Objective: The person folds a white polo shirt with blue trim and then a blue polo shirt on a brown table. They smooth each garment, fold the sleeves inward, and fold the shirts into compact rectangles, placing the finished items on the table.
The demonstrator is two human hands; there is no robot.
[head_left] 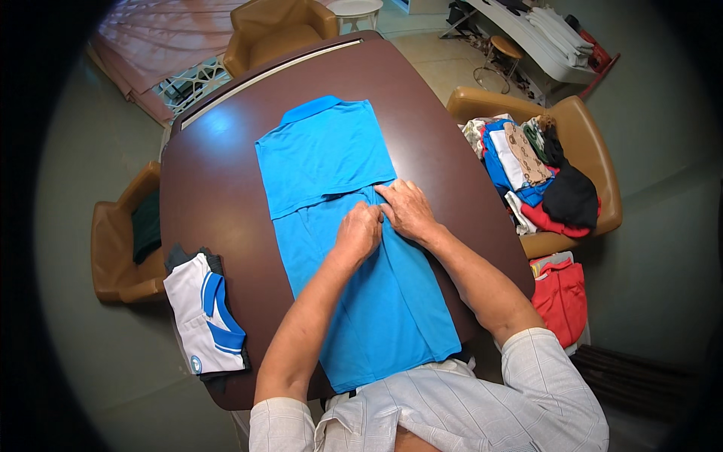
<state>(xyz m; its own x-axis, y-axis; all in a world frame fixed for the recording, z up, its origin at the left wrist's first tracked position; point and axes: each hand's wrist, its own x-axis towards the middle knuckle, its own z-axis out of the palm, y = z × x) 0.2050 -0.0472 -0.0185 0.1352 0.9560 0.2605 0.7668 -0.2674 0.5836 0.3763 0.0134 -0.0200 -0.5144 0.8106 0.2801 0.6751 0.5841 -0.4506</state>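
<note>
A bright blue collared shirt (324,158) lies lengthwise on the dark brown table, its collar at the far end and its lower end toward me. Across its middle runs a loose edge with a small dark gap under it, and the nearer half shows lengthwise folds. My left hand (361,230) is closed on the blue cloth just below that edge. Right beside it, my right hand (405,209) grips the cloth near the shirt's right side with bent fingers. The fingertips of both hands are partly hidden.
A folded white garment with blue trim (192,301) rests on dark cloth at the table's (203,173) left edge. Tan armchairs (595,151) surround the table; the right one holds piled clothes (527,162). Red clothing (561,301) sits beside it. A stool (506,49) stands farther back.
</note>
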